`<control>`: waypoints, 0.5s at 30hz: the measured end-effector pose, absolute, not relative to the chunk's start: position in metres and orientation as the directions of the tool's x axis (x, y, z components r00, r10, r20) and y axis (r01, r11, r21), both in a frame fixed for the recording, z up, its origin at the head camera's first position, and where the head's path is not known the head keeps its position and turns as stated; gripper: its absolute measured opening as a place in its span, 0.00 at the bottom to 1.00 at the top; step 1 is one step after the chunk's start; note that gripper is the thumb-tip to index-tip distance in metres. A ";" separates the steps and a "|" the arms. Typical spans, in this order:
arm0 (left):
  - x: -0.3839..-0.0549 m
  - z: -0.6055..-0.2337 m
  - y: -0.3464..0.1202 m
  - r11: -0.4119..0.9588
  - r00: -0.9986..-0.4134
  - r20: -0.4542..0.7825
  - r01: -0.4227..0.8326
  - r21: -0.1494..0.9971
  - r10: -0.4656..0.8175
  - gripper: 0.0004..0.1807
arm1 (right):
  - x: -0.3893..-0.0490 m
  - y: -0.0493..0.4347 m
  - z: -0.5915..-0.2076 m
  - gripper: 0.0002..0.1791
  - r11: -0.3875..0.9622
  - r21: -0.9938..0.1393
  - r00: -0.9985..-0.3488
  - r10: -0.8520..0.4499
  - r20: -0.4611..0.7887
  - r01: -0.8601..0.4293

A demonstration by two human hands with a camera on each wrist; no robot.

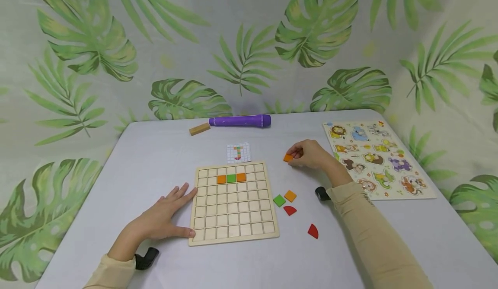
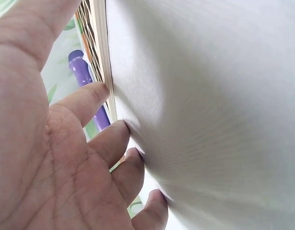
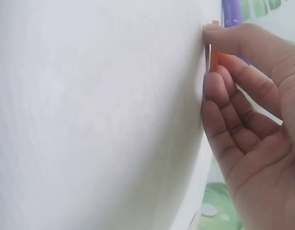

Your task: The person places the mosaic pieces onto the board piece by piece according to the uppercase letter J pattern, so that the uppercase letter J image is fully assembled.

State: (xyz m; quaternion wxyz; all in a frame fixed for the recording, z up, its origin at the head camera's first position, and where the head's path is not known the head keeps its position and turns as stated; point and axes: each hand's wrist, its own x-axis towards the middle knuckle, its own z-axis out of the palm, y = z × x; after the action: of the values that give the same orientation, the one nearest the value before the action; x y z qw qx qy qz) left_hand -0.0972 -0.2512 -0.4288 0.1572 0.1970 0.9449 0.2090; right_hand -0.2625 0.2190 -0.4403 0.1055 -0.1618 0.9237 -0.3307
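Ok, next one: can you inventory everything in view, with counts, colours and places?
Backdrop: 1, pale with green leaves, behind the table
Table: 1, white, under the items
Grid board: 1, pale wood, mid-table
Orange tiles: 4, orange, two on the board, one loose right of it, one held
Green tiles: 2, green, one on the board, one right of it
Red quarter-circles: 2, red, right of the board
Pattern card: 1, white with coloured squares, beyond the board
Purple tube: 1, purple, far edge
Wooden block: 1, brown, by the tube
Animal puzzle: 1, multicoloured, right side
Wrist devices: 2, black, one per wrist
Sleeves: 2, beige, on the forearms
Left hand: 1, touching the board's left edge
Right hand: 1, pinching an orange tile
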 end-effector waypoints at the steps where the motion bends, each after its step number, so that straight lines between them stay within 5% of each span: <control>1: -0.097 -0.429 -0.251 0.836 -0.873 -0.215 0.307 0.456 0.437 0.66 | -0.262 0.218 -0.440 0.15 0.724 -0.647 -0.921 -0.379 -0.085 -0.238; 15: -0.098 -0.430 -0.252 0.839 -0.873 -0.217 0.307 0.450 0.436 0.66 | -0.253 0.184 -0.433 0.17 0.687 -0.650 -0.877 -0.476 -0.065 -0.325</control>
State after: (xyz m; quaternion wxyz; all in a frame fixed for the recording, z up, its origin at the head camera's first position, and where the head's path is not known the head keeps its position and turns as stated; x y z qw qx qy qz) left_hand -0.0975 -0.2515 -0.4297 0.1573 0.1963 0.9458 0.2053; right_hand -0.2532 0.1836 -0.4328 0.1150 -0.2197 0.9112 -0.3290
